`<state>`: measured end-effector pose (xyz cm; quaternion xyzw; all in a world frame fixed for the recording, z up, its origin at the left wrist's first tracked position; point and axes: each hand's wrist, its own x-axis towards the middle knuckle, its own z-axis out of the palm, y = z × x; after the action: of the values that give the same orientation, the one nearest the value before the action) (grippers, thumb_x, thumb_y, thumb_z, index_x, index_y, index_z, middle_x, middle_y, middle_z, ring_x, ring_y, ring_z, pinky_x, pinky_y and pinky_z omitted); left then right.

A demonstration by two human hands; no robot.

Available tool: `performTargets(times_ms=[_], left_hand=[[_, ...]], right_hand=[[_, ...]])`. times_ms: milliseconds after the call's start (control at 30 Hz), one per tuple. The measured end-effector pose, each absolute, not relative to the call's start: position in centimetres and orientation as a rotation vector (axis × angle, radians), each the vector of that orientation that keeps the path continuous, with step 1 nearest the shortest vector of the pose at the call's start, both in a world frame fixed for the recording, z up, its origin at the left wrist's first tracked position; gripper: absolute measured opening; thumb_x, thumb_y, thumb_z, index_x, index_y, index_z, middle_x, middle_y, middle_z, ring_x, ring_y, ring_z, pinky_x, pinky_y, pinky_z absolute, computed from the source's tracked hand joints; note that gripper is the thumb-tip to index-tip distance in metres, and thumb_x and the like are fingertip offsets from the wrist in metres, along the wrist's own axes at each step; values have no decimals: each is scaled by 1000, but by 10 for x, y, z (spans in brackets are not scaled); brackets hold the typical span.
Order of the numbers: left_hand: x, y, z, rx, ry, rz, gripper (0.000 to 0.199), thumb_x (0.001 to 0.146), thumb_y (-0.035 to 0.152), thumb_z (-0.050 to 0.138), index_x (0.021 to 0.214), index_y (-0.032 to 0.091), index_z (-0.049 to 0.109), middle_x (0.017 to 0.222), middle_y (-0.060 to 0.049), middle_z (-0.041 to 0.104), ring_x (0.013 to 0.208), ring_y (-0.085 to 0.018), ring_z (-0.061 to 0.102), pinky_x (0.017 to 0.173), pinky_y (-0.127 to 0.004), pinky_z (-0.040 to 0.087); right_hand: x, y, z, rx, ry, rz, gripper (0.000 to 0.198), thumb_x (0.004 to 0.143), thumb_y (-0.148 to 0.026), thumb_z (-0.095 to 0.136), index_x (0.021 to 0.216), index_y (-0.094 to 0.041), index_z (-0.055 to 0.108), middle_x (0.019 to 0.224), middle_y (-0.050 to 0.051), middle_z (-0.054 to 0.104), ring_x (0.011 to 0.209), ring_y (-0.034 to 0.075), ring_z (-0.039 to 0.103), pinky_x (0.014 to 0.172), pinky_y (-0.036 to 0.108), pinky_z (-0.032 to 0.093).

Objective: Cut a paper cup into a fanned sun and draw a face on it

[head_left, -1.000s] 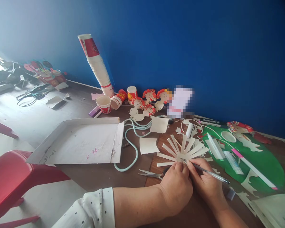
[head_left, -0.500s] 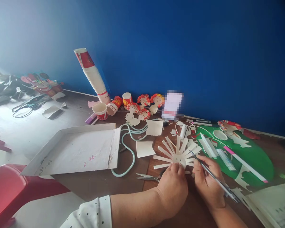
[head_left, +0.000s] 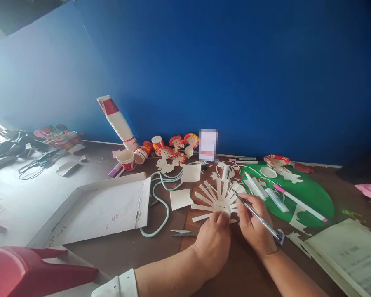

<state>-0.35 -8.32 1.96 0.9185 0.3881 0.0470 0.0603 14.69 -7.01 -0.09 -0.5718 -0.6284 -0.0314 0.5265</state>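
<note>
A white paper cup is cut into strips that fan out around its round bottom, where small dark eye marks show. My left hand pinches its near edge. My right hand is closed around a pen, its tip over the strips on the right side; I cannot tell whether it touches. Scissors lie by my left hand, their handles hidden behind it. Two pieces of white paper rest to the left of the cut cup.
A white box lid lies at left beside a pale green cord. Stacked paper cups lean at the blue wall near paper lion figures. On the right are a green mat, a pink-capped marker and a book.
The view has tilted up and shifted right, so things sit further left. My left hand still pinches the cut cup, and my right hand keeps the pen over the strips.
</note>
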Motion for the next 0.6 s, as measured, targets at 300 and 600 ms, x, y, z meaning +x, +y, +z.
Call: performTargets(times_ms=[300, 600], left_hand=[[-4, -87, 16, 2605, 1219, 248, 35, 85, 6, 36, 115, 10, 54, 113, -13, 57, 107, -23, 52, 93, -32, 47], [-2, -88, 24, 2468, 1301, 292, 39, 91, 9, 30, 123, 11, 52, 117, -14, 57, 109, -24, 55, 92, -34, 48]], right_hand=[[145, -72, -3, -1313, -1512, -43, 15, 90, -27, 53, 103, -20, 55, 93, 8, 62, 88, 21, 61, 78, 34, 52], [148, -78, 1, -1343, -1508, -14, 17, 91, -30, 52, 102, -19, 55, 94, 8, 63, 86, 20, 63, 73, 33, 53]])
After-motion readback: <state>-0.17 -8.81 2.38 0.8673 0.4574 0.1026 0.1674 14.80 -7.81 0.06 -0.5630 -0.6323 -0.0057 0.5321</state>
